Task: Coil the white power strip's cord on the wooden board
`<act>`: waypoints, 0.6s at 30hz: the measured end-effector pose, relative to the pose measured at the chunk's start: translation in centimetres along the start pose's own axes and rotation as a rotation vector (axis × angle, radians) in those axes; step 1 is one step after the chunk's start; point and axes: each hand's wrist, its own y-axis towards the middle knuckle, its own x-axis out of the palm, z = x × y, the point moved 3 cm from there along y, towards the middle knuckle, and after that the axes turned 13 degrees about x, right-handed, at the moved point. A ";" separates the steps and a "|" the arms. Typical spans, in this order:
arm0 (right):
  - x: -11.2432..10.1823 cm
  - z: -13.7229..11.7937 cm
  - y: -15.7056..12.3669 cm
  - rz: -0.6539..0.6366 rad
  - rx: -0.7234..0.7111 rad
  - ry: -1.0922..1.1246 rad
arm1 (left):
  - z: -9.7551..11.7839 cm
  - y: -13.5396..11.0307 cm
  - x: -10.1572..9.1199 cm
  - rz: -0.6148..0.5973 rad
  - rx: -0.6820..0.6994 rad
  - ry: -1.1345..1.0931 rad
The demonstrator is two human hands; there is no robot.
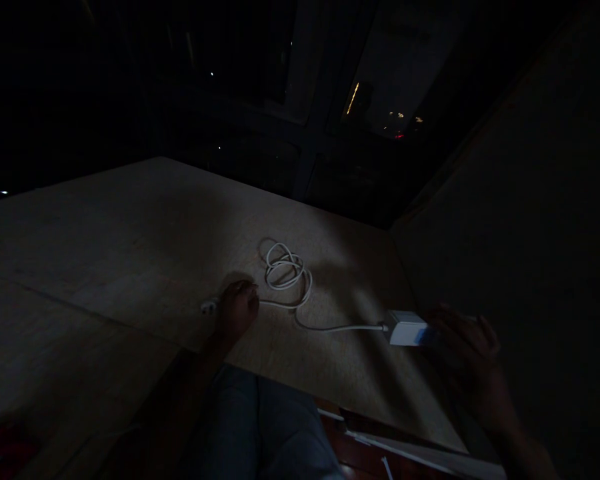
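Note:
A white cable [289,270] lies loosely coiled on the table in front of me. My left hand [237,308] rests low over the table, fingers closed round the cable just behind its plug [209,307], which pokes out to the left. From the coil the cable runs right into the end of a white power strip [404,328] with a blue patch on its side. My right hand [467,343] grips the far end of this strip at the table's right side. Dim light and the hand hide the rest of the strip.
The pale table [105,227] has a seam across its left part. A dark wall [520,220] borders it on the right, and a dark window [380,113] with small lights stands behind. My legs [275,427] are below the front edge. Something red [5,440] shows at lower left.

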 end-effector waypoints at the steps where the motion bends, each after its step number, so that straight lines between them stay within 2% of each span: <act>1: -0.2 -0.5 0.4 0.008 -0.012 -0.016 | 0.2 0.2 0.0 0.028 -0.008 -0.016; 3: -0.5 -1.4 1.2 0.020 -0.040 -0.053 | 0.6 0.9 0.3 0.062 -0.051 -0.078; 5: -0.8 -2.4 1.9 0.037 -0.064 -0.087 | 0.9 1.9 0.8 0.046 -0.145 -0.165; 9: -1.3 -4.3 3.3 0.084 -0.147 -0.105 | 1.3 4.4 2.1 -0.124 -0.331 -0.191; 14: -0.8 -6.4 4.5 0.072 -0.279 -0.057 | 0.8 6.5 3.0 -0.260 -0.384 -0.027; 18: 0.6 -8.1 5.2 0.083 -0.349 0.057 | -0.7 6.8 4.0 -0.266 -0.411 -0.183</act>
